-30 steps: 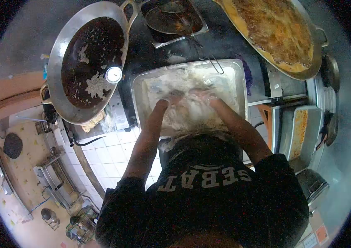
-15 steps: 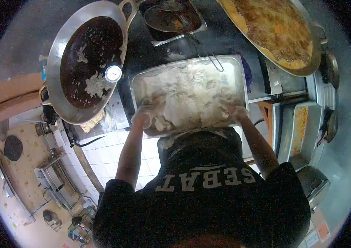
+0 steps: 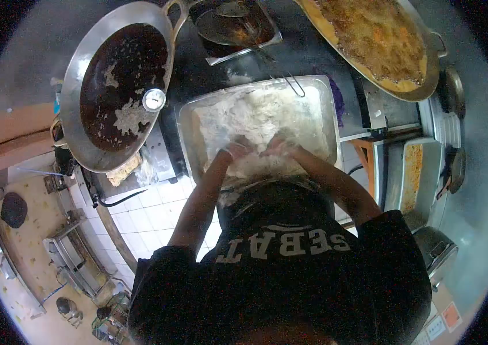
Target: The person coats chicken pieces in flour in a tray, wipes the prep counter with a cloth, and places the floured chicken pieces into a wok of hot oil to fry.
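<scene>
At my twelve o'clock, my left hand (image 3: 239,148) and right hand (image 3: 280,145) were close together at the white powder (image 3: 250,109) in the metal tray (image 3: 332,123); I couldn't tell whether they gripped any.

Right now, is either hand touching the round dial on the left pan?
No: the left hand and the right hand are both within the metal tray, apart from the dial.

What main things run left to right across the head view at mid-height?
Pan of dark liquid → left hand → right hand (both in the powdery tray) → metal tray with orange bits.
</scene>
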Available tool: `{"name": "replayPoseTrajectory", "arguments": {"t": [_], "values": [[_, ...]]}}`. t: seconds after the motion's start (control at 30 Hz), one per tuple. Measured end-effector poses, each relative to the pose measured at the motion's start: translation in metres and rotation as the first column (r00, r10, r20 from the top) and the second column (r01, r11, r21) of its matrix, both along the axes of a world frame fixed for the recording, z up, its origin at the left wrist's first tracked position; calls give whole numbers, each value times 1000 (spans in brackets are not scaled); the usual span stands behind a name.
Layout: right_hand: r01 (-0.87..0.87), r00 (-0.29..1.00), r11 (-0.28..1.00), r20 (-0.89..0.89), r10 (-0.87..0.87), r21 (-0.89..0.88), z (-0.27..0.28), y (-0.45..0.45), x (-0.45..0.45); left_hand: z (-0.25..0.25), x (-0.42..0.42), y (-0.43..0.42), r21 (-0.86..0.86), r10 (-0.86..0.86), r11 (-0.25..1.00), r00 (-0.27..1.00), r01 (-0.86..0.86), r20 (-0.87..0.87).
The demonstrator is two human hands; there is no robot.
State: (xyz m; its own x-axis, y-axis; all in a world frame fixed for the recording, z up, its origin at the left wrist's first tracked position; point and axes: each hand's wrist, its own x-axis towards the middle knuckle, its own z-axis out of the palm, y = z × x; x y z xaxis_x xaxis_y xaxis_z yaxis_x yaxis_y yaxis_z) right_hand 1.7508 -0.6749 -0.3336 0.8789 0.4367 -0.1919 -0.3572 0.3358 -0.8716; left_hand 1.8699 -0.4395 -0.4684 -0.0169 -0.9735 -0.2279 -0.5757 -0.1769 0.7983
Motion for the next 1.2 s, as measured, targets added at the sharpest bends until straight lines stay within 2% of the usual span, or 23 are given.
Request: {"name": "replayPoseTrajectory", "arguments": {"t": [0.03, 0.07, 0.13, 0.17, 0.2, 0.23, 0.33, 0.37, 0.4, 0.43, 0.47, 0.57, 0.67, 0.73, 0.8, 0.87, 0.9, 0.93, 0.97, 1.0, 1.07, 1.1, 1.2], "values": [[-6, 977, 967, -206, -49, -255, 8, 0, 4, 1, 0, 3, 105, 129, 989, 969, -109, -212], [4, 958, 939, -269, -103, -343, 14, 0, 6, 4, 0, 4, 226, 270, 955, 877, -191, -398], [23, 926, 891, -325, -189, -453, 27, -4, 8, 10, -10, 8, 360, 413, 901, 727, -240, -548], [38, 927, 887, -314, -202, -460, 33, -8, 9, 67, -3, -2, 309, 330, 914, 925, -264, -188], [50, 929, 881, -301, -213, -470, 38, -10, 10, 130, 1, -16, 307, 244, 910, 959, -278, 146], [57, 934, 880, -286, -214, -472, 47, -12, 11, 176, 2, -26, 325, 215, 892, 929, -313, 301], [49, 949, 879, -252, -189, -474, 82, -20, 7, 276, 10, -44, 435, 101, 839, 878, -328, 468], [41, 953, 881, -247, -176, -471, 93, -25, 5, 299, 14, -47, 491, 71, 812, 887, -317, 456], [38, 955, 885, -244, -169, -464, 104, -32, 5, 314, 19, -50, 628, 68, 723, 935, -287, 349], [42, 954, 888, -246, -172, -457, 114, -41, 6, 318, 23, -44, 633, 66, 720, 937, -283, 343], [49, 947, 886, -260, -188, -461, 120, -50, 8, 322, 34, -34, 487, 252, 815, 949, -314, 191], [80, 875, 836, -363, -319, -543, 133, -75, 19, 281, 70, 3, 256, 515, 821, 855, -511, 58], [-15, 665, 733, -555, -501, -680, 164, -69, 40, 186, 96, 30, 266, 496, 796, 838, -544, 230], [-2, 797, 710, -430, -424, -704, 123, -61, 41, 139, 95, 35, 308, 398, 812, 855, -497, 332], [79, 924, 776, -247, -293, -625, 99, -47, 47, 116, 87, 24, 335, 320, 839, 887, -429, 334], [113, 963, 870, -162, -214, -479, 92, -28, 54, 108, 72, 10, 346, 262, 873, 928, -345, 266], [102, 943, 884, -238, -232, -456, 93, -19, 57, 105, 65, 2, 335, 243, 890, 944, -309, 223], [37, 813, 896, -508, -285, -443, 96, -14, 61, 99, 57, -6, 322, 228, 905, 956, -278, 185], [9, 597, 904, -722, -348, -428, 97, -9, 65, 99, 44, -12, 303, 215, 918, 963, -256, 162], [-89, 720, 908, -657, -225, -408, 70, -7, 59, 99, 35, -16, 294, 213, 922, 964, -253, 162], [-90, 780, 922, -602, -169, -376, 23, -6, 42, 111, 21, -23, 281, 230, 917, 951, -283, 207], [-87, 783, 922, -598, -171, -378, 23, -12, 43, 122, 17, -27, 286, 258, 902, 934, -324, 245], [127, 641, 913, -670, -374, -388, 34, -23, 40, 169, 15, -45, 331, 380, 807, 860, -488, 342]]}}
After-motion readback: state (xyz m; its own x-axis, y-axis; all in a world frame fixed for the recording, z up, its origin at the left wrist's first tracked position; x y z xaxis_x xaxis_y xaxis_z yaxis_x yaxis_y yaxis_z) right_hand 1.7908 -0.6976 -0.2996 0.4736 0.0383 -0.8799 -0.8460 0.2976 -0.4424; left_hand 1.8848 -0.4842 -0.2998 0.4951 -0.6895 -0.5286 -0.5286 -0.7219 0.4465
